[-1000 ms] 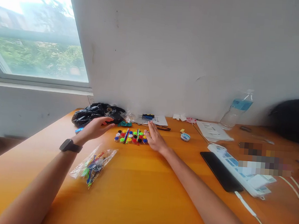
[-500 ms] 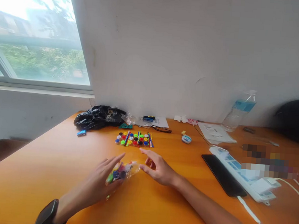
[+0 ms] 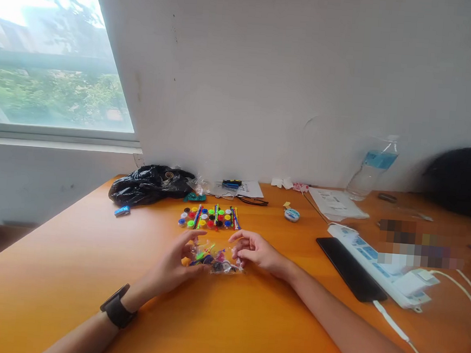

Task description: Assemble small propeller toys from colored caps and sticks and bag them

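A clear plastic bag [image 3: 223,267] of small colourful pieces lies on the orange wooden table in front of me. My left hand [image 3: 178,260], with a dark watch [image 3: 117,306] on its wrist, curves round the bag's left end, thumb at the near side and fingers at the far side. At the right end, the bent thumb and fingers of my right hand [image 3: 260,253] pinch the bag's edge. Just beyond both hands are rows of round coloured caps [image 3: 210,224] with thin coloured sticks [image 3: 235,218] among them.
At the back left lies a black plastic bag [image 3: 149,186], with a small blue packet [image 3: 122,211] before it. A round white case [image 3: 291,215] sits right of the caps. Farther right are a black phone [image 3: 348,269], a power strip [image 3: 375,266] and a water bottle [image 3: 368,173].
The plastic bag has shifted right and away from me, and my left hand has moved with it. My right hand, apart from the bag before, now has its fingers on the right edge.
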`<state>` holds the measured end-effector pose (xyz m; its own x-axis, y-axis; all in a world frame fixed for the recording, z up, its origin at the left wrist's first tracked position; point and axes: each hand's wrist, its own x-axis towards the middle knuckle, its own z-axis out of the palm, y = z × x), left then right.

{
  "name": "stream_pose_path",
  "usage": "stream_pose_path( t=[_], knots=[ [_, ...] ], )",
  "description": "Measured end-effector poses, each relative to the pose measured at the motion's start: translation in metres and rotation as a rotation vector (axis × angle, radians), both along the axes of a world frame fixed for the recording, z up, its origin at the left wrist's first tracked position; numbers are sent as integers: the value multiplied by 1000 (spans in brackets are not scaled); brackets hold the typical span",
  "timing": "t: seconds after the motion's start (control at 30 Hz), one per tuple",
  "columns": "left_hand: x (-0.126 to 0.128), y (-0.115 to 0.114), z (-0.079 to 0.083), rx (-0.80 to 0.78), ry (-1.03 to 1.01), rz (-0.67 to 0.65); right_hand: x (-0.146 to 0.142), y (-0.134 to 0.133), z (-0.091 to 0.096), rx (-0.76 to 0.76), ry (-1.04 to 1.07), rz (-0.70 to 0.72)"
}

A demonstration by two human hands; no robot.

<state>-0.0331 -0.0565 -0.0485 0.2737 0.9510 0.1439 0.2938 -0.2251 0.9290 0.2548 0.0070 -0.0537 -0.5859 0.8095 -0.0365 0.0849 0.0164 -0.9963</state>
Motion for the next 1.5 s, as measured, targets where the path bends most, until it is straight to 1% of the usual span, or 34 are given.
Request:
stream_pose_path(
  t=[0.07, 0.13, 0.2, 0.27, 0.4, 0.47, 0.63, 0.77, 0.87, 0.97, 1.07, 1.13, 1.2, 1.27, 1.33, 1.4, 1.43, 1.47, 1.5],
  knots=[
    [4, -2, 6, -81, -204, 16, -1, -2, 3, -27, 39, 8],
    [7, -4, 13, -181, -318, 17, -1, -4, 6, -34, 37, -9],
    [8, -5, 20, -253, -337, -4, -1, -5, 9, -41, 10, -27],
    [7, -7, 24, -271, -324, -4, -1, -5, 10, -38, -20, -28],
    [4, -6, 32, -246, -239, 77, 3, -2, 8, -27, -48, -9],
    [5, -4, 39, -217, -195, 92, 7, 2, 6, -11, -55, -2],
    [22, 2, 71, -121, -172, 44, 16, 10, 9, 54, -79, -6],
    [43, 7, 92, -124, -188, 29, 20, 13, 14, 19, -27, 25],
    [52, 10, 103, -141, -177, 6, 20, 13, 14, -22, 25, -40],
    [49, 13, 114, -79, -162, 2, 17, 12, 12, -19, 52, -94],
    [32, 21, 128, 31, -145, 23, 15, 10, 10, 19, 44, -85],
    [16, 34, 137, 100, -172, 110, 15, 10, 10, 52, 4, -77],
    [-2, 56, 143, 190, -285, 244, 15, 9, 11, 98, -46, -75],
    [-19, 86, 145, 304, -424, 399, 14, 8, 14, 181, -102, -56],
    [-33, 121, 141, 378, -483, 525, 15, 7, 18, 272, -183, -19],
    [-41, 156, 132, 379, -456, 634, 16, 4, 23, 328, -272, 22],
    [-43, 172, 127, 368, -395, 680, 17, 2, 25, 352, -310, 36],
    [-44, 186, 121, 345, -275, 720, 17, 0, 27, 386, -339, 44],
    [-45, 199, 115, 297, -118, 729, 18, -2, 29, 438, -362, 54]
  ],
)
